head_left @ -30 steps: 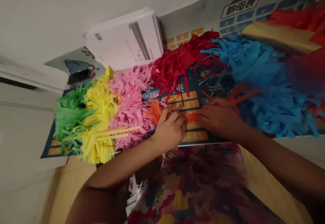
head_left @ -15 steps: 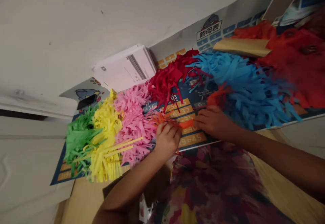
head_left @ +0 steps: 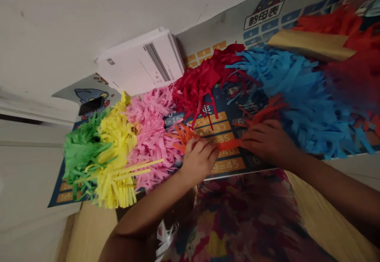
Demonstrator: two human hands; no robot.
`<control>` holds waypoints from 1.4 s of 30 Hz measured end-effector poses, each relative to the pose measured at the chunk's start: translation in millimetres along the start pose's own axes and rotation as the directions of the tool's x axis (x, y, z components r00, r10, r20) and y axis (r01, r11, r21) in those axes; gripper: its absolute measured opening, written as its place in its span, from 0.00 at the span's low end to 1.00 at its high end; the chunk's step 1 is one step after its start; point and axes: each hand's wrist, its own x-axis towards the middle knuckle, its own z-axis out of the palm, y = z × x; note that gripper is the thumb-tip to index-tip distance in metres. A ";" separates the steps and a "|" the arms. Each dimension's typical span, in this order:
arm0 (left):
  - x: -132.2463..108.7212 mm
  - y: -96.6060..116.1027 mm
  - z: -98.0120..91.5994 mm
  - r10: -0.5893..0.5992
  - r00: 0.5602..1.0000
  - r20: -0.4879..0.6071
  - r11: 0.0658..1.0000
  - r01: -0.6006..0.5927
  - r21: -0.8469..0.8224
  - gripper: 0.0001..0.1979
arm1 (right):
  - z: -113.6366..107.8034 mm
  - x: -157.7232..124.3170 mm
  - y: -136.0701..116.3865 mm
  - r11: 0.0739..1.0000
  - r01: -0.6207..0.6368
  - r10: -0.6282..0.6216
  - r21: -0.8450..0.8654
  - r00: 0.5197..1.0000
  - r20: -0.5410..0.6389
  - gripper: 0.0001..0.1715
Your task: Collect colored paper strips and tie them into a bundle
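Our hands held a thin orange paper strip [head_left: 228, 145] lengthwise between them: the left hand [head_left: 199, 162] curled closed on its fringed end, the right hand [head_left: 268, 142] lay open-fingered over the other, both just inside the near edge of the blue printed chart [head_left: 228, 166].
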 end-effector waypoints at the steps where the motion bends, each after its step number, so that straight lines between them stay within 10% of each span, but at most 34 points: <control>1: -0.6 -2.0 1.6 -0.006 1.000 0.006 0.999 0.006 -0.035 0.08 | 1.5 -0.5 0.8 1.000 -0.008 0.008 0.008 1.000 -0.005 0.14; 12: -0.7 -14.4 1.9 -0.285 0.933 0.222 0.899 0.340 -0.276 0.08 | 12.6 -4.5 13.4 0.941 -0.297 0.272 0.160 0.949 0.159 0.18; 26: 9.4 -10.6 6.2 -0.364 0.898 0.249 0.882 0.418 -0.218 0.08 | 6.0 12.4 8.7 0.907 -0.409 0.368 0.096 0.883 0.290 0.10; 37: 14.0 5.6 -6.2 0.078 0.986 0.149 0.988 -0.096 0.123 0.06 | 0.3 24.9 -23.2 0.967 0.188 -0.151 -0.170 0.965 0.213 0.07; 42: 26.1 5.5 2.9 0.042 0.995 0.096 0.993 -0.052 0.104 0.11 | 9.6 26.0 -16.0 0.974 0.148 -0.124 -0.171 0.982 0.145 0.15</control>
